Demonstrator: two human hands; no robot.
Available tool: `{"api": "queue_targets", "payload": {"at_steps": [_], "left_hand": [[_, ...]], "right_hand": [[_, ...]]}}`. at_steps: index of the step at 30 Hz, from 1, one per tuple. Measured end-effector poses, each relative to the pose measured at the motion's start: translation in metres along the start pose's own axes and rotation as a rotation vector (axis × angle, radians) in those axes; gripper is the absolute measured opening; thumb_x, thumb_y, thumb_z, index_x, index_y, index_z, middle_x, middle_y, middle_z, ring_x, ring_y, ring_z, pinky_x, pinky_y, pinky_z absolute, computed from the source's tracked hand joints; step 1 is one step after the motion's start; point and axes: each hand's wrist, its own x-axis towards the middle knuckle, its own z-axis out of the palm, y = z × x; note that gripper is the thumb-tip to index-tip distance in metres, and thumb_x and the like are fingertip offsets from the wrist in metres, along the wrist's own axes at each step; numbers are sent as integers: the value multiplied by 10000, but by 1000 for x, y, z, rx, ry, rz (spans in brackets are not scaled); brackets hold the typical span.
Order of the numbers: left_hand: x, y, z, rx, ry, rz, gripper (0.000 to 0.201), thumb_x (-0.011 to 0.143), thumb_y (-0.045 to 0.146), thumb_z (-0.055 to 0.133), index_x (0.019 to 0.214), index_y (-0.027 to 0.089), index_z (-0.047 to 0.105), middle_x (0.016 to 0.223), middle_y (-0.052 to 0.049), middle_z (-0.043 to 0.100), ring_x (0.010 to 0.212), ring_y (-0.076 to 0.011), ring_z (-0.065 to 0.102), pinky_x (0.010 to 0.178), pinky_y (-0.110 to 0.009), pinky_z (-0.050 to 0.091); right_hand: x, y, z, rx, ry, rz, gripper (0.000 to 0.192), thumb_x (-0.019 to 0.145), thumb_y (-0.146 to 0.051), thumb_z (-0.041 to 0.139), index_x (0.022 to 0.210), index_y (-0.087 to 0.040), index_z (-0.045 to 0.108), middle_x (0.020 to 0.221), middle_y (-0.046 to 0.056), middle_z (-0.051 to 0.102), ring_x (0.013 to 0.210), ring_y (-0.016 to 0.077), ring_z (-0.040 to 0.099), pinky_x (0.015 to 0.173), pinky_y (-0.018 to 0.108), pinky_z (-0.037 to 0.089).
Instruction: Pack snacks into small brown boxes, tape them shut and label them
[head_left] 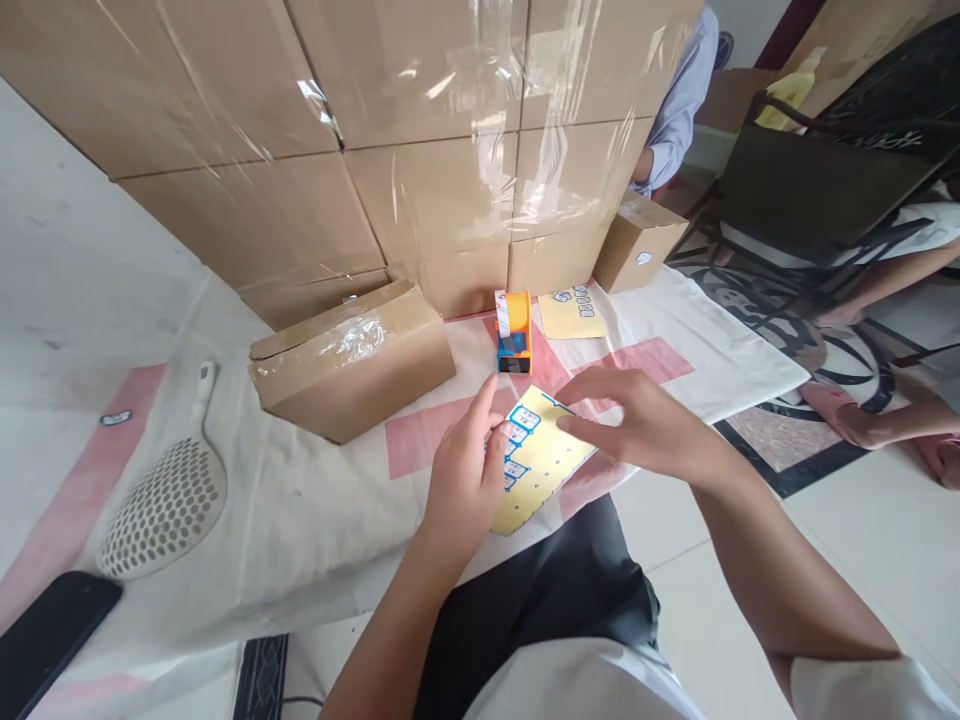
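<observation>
From my station I see the yellow printed sheet (547, 472) just below and right of the frame's centre, pinched between the thumb and bent fingers of the left hand (461, 482). At its upper-right edge, the right hand (649, 425) has thumb and forefinger slightly parted; I cannot tell whether they grip it. Near mid-frame on the cloth-covered tabletop (337, 500) I make out an orange-and-blue holder (519, 335), a second yellow sheet (574, 322) to its right and a cardboard box (367, 370) to its left.
</observation>
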Motion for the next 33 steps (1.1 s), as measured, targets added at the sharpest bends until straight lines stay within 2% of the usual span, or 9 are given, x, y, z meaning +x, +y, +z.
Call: {"api": "queue_targets", "payload": {"at_steps": [4, 6, 8, 11, 16, 19, 27, 31, 33], "left_hand": [[-11, 18, -10, 260, 215, 224, 435, 1024, 305, 544, 1458, 273, 532, 1428, -110, 620, 1287, -245, 616, 1026, -397, 514], [-14, 22, -11, 419, 279, 309, 399, 968, 356, 652, 1356, 271, 616, 1431, -109, 630, 1296, -282, 612, 1084, -445, 459], [-15, 22, -10, 524, 268, 344, 414, 950, 390, 672, 1341, 261, 622, 1330, -105, 705, 1232, -296, 656, 1093, -469, 421], [-15, 19, -11, 565, 162, 368, 455, 993, 368, 585, 1424, 223, 554, 1389, -131, 678, 1279, -312, 637, 1111, -496, 374], [-14, 20, -27, 417, -181, 280, 462, 1049, 261, 464, 1512, 251, 456, 1496, -83, 602, 1361, -221, 585, 1100, -423, 416], [-12, 21, -35, 369, -263, 253, 480, 1060, 236, 420, 1538, 274, 436, 1481, -78, 616, 1309, -203, 625, 1047, -400, 466], [-8, 18, -29, 436, 67, 424, 212, 984, 203, 603, 1162, 258, 705, 1187, -35, 783, 1123, -230, 735, 1000, -438, 440], [-6, 22, -29, 430, 77, 446, 48, 946, 243, 672, 967, 258, 713, 1099, -19, 803, 1058, -238, 751, 1006, -447, 431], [-4, 21, -31, 370, 27, 412, 117, 967, 180, 620, 894, 251, 679, 1137, -6, 794, 1109, -225, 734, 1004, -429, 437]], "right_hand": [[5, -10, 15, 136, -123, -29, 346, 1018, -369, 549, 739, -187, 644, 662, -17, 568, 611, 128, 493, 573, 293, 373], [3, -12, 23, 224, -126, -84, 336, 1040, -343, 521, 760, -182, 615, 686, -18, 542, 634, 122, 483, 587, 283, 383], [0, -14, 30, 281, -153, -229, 257, 1047, -297, 515, 850, -183, 633, 827, 18, 606, 773, 145, 564, 693, 289, 457], [-5, -16, 38, 288, -174, -435, 177, 1043, -232, 512, 922, -195, 634, 991, 69, 630, 957, 182, 597, 820, 324, 495], [-6, -8, 46, 159, -76, -514, 243, 1034, -171, 490, 801, -201, 549, 813, 30, 528, 800, 166, 514, 728, 328, 442], [-5, -2, 49, 86, -67, -542, 255, 1028, -163, 478, 780, -207, 517, 777, 21, 507, 764, 168, 480, 721, 344, 419], [-4, 6, 59, 143, 26, -514, 168, 995, -166, 546, 833, -214, 551, 809, 31, 570, 785, 174, 534, 703, 335, 436], [-6, 7, 60, 130, 36, -487, 234, 1012, -178, 531, 781, -219, 524, 743, 17, 529, 745, 175, 510, 689, 337, 427], [-7, 7, 60, 121, 12, -476, 246, 1028, -192, 516, 785, -222, 531, 727, 17, 532, 755, 184, 520, 708, 348, 438]]}}
